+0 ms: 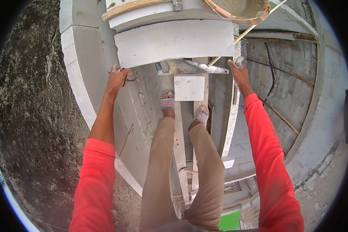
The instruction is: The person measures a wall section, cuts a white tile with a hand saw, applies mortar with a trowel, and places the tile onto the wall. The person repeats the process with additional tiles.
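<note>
A wide white block (174, 43) spans between two pale block walls in front of me. My left hand (118, 80) is at its left lower corner, fingers curled around a dark, thin curved thing (130, 78) whose kind is unclear. At the opposite lower corner, my right hand (240, 75) has its fingers bent against the block's end, partly hidden by the wall edge. Below the block lies a handsaw (195, 68) with a blue handle. Nearer to my feet, a smaller white block (189, 88) rests across planks.
An orange bucket (262, 16) of grey mix stands at the top right, a thin stick (251, 29) beside it. My sandalled feet are on narrow planks (179, 143) above a drop. Rough dark ground (38, 108) lies outside the left wall (91, 62).
</note>
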Demonstrator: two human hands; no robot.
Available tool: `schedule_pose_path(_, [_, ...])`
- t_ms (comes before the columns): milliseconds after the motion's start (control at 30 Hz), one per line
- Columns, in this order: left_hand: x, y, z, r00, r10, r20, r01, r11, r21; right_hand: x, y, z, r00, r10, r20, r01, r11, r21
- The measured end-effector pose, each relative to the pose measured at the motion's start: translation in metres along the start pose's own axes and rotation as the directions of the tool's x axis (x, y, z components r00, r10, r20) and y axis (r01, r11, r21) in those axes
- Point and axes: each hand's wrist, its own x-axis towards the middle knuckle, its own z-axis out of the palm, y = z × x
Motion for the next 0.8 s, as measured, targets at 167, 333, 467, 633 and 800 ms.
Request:
schedule_pose_path(167, [0.085,0.002,0.013,0.992,-0.075,0.099,0.084,0.992,-0.098,0.096,0.007,0.043,0.993,-0.003,0.117,-0.045,0.912,0.408])
schedule_pose_path(333, [0.093,-0.002,0.03,0.993,-0.109,0.032,0.113,0.977,-0.178,0.132,0.03,0.059,0.997,-0.066,0.028,0.05,0.921,0.386])
schedule_pose_path(467, [0.073,-0.006,0.047,0.994,-0.105,-0.012,0.1,0.971,-0.215,0.129,0.049,0.047,0.992,-0.123,0.01,0.11,0.921,0.373])
schedule_pose_path(633, [0.05,-0.018,0.08,0.998,-0.051,0.033,0.059,0.958,-0.28,0.126,0.077,0.026,0.996,0.036,-0.081,0.002,0.906,0.422])
schedule_pose_path(800, [0.035,-0.025,0.088,0.996,-0.025,0.084,0.044,0.972,-0.231,0.13,0.089,0.002,0.997,0.028,-0.076,-0.005,0.958,0.287])
